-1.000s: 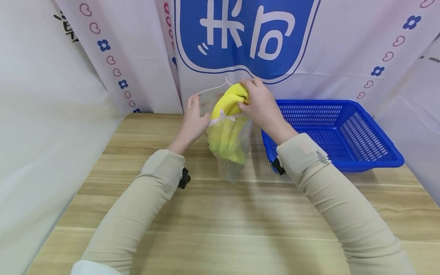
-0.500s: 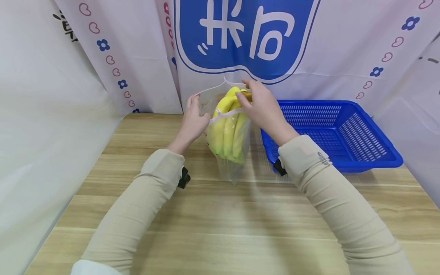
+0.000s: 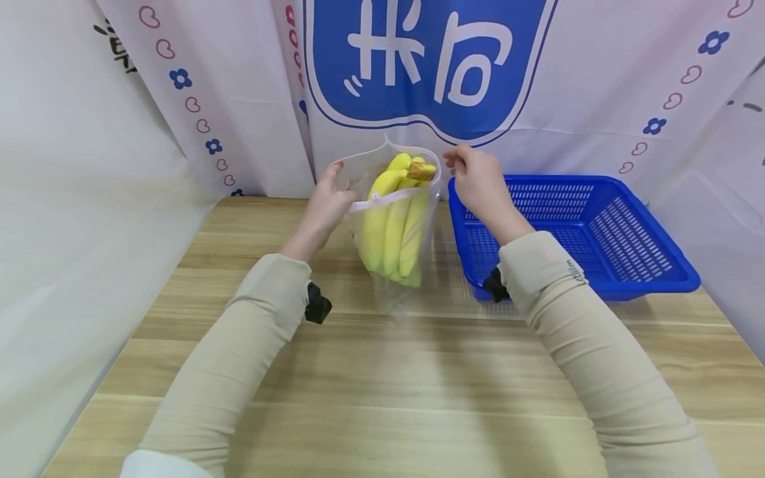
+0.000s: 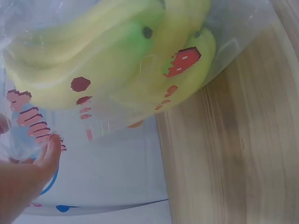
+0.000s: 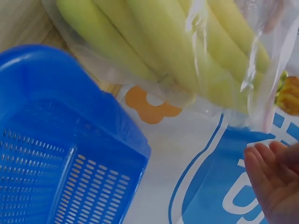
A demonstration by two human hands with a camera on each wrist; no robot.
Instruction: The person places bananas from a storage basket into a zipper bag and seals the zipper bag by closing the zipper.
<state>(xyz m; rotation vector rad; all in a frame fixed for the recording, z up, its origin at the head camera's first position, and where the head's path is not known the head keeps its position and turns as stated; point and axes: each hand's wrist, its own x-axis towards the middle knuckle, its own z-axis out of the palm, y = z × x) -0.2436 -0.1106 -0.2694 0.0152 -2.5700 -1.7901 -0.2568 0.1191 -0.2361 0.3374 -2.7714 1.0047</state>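
Observation:
A bunch of yellow bananas (image 3: 382, 239) sits inside a clear zip bag (image 3: 394, 302), tips down, its brown stem (image 3: 422, 171) up at the bag's mouth. My left hand (image 3: 323, 209) pinches the bag's left rim between thumb and fingers, and the mouth gapes. In the left wrist view, red printed shapes (image 4: 184, 61) show on the bag's wall over the bananas. Just right of the mouth, my right hand (image 3: 478, 182) is apart from the bag with its fingers loosely bent and nothing in them. The right wrist view shows these fingers (image 5: 259, 170) near the bag's rim.
A blue plastic basket (image 3: 663, 285) with slotted walls stands on the right, partly behind my right forearm. The wooden table (image 3: 370, 411) stretches below and in front of the bag. White printed cloth (image 3: 251, 86) hangs along the table's back edge.
The bananas have sunk lower into the bag. My right hand has let go of their stem and drawn away to the right. My left hand has shifted slightly left, with the bag's mouth spread wider.

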